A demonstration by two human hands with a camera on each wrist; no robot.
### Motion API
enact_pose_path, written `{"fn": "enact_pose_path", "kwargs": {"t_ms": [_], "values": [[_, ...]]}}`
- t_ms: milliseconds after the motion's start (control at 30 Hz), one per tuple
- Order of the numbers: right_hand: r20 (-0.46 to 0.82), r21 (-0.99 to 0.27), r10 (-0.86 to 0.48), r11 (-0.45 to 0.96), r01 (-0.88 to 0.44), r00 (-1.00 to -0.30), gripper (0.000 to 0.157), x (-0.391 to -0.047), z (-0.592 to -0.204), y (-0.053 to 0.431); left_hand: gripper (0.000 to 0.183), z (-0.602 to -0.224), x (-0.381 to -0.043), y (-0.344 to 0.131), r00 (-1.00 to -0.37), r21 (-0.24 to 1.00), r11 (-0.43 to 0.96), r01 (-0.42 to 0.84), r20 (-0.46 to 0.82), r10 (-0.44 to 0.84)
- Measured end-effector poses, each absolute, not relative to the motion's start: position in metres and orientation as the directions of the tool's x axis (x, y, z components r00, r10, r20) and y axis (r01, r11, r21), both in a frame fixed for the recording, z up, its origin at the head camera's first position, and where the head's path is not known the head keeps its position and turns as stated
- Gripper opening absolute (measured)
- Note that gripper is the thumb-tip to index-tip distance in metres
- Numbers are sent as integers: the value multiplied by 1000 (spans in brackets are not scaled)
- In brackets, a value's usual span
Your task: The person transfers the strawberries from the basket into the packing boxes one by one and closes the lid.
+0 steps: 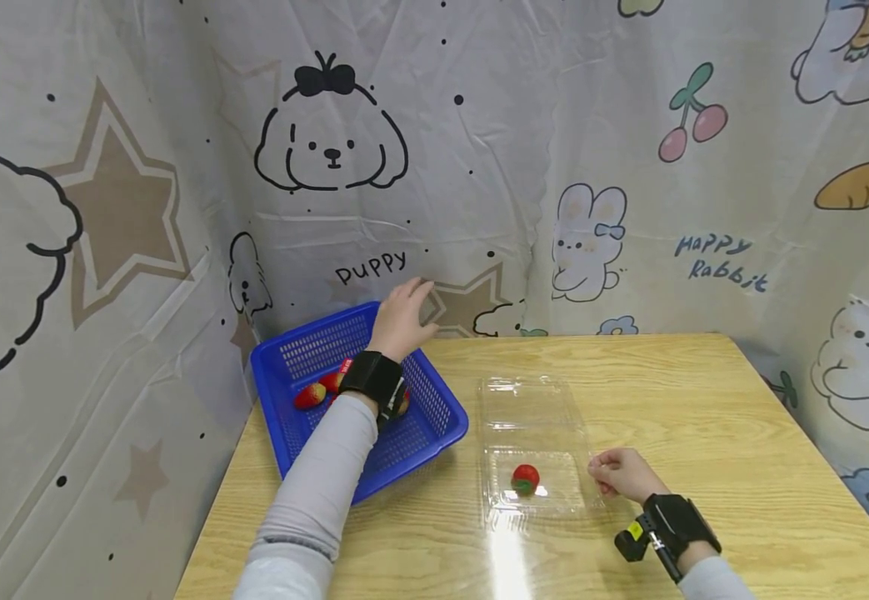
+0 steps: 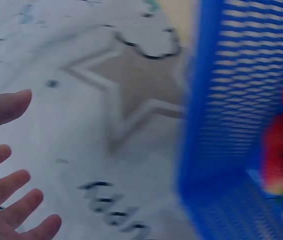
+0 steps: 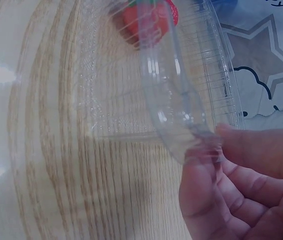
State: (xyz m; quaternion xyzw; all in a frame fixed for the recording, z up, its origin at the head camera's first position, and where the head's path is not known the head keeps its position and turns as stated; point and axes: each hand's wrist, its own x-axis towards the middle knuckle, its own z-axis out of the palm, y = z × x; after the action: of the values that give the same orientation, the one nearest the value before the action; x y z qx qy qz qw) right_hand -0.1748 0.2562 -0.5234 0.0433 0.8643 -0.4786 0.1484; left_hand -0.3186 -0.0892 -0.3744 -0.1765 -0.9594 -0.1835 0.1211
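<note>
My right hand (image 1: 629, 473) pinches the edge of a clear plastic clamshell box (image 1: 535, 450) between thumb and curled forefinger, as the right wrist view shows too. The box lies open on the table, its lid half toward the back. One red strawberry (image 1: 526, 478) with a green top sits in its near half. My left hand (image 1: 402, 319) hovers over the back right rim of a blue plastic basket (image 1: 404, 467), its fingers spread and holding nothing in the left wrist view. Several red strawberries (image 1: 310, 396) with pale ends lie in the basket; my left wrist covers some.
Both containers stand on a light wood-grain table (image 1: 666, 392), the basket left of the box. A printed curtain (image 1: 471, 167) hangs close behind the table and along both sides. Glare falls on the tabletop in front of the box.
</note>
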Motion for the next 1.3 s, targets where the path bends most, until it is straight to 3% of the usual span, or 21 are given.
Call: {"fn": "enact_pose_path", "kwargs": {"t_ms": [333,633,900,1300], "values": [[-306,-813,-61,536,228,-950,16,-175,-523,256,64,-462,-320,-116,-981,308,931,194,86,176],[-293,-821,-66,529,216,-954,15,-174,-524,256,55,-502,-314,-116,-976,330,932,151,-100,193],[-294,-821,-79,530,209,-953,16,-174,-522,256,11,-514,-312,-119,-968,360,919,162,-121,219],[-305,-821,-68,524,226,-950,18,-173,-523,257,8,-522,-313,-116,-975,374,908,191,-33,218]]}}
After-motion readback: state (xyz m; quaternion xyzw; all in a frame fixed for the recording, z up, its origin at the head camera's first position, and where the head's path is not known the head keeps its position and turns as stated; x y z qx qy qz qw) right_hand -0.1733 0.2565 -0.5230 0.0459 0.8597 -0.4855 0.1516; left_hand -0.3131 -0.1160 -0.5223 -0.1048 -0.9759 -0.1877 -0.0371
